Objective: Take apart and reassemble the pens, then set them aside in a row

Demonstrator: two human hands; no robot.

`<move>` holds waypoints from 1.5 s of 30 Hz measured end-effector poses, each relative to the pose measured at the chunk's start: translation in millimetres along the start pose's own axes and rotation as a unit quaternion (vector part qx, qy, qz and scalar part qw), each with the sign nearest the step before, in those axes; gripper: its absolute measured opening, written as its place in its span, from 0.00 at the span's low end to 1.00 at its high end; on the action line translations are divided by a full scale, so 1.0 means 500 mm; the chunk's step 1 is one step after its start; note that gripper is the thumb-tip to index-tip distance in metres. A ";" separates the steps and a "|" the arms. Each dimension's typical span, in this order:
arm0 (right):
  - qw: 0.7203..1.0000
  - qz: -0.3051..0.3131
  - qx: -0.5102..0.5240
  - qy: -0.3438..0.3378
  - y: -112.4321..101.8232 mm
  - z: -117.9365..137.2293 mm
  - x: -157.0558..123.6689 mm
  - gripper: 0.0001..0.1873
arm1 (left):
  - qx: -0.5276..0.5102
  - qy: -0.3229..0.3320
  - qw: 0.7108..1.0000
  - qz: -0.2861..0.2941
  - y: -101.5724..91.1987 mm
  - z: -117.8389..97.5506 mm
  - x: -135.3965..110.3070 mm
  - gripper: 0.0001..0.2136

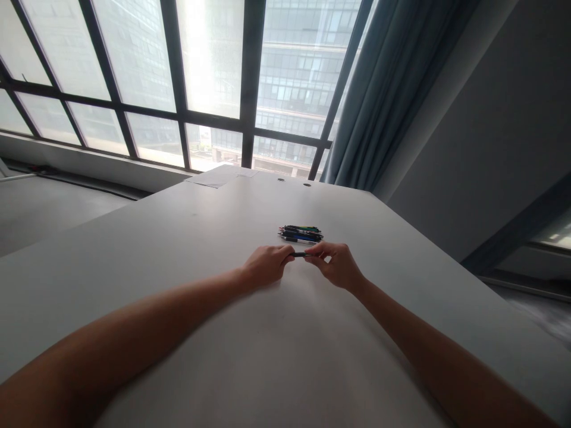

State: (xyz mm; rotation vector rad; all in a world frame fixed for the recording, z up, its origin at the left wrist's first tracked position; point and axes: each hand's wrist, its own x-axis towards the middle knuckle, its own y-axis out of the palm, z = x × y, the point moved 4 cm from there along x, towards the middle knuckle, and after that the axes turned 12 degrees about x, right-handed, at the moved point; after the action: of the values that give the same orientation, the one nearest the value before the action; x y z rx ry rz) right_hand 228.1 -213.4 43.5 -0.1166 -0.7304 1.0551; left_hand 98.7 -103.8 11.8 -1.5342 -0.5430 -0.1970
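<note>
Between both hands a dark pen (299,254) is held level, just above or on the white table. My left hand (266,264) is closed around its left end. The thumb and fingers of my right hand (338,265) pinch its right end. Just beyond the hands lies a bunch of pens (300,234), side by side and mostly black, with some blue, green and red showing. The tips of the held pen are hidden by my fingers.
The white table (214,232) stretches away toward the window. Sheets of paper (216,177) lie at its far left edge. Two round grommets (307,185) sit near the far end. A blue-grey curtain (379,101) hangs at the right beside a wall.
</note>
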 end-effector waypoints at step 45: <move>0.926 0.129 -0.299 -0.192 0.008 0.018 -0.013 0.17 | 0.049 0.019 0.999 0.005 -0.009 -0.006 0.000 0.12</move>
State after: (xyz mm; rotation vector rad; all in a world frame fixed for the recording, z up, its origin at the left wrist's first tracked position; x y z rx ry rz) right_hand 217.8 -218.9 45.4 -0.5552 -1.4134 1.0857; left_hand 97.5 -107.1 15.9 -1.4358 -0.5067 -0.1886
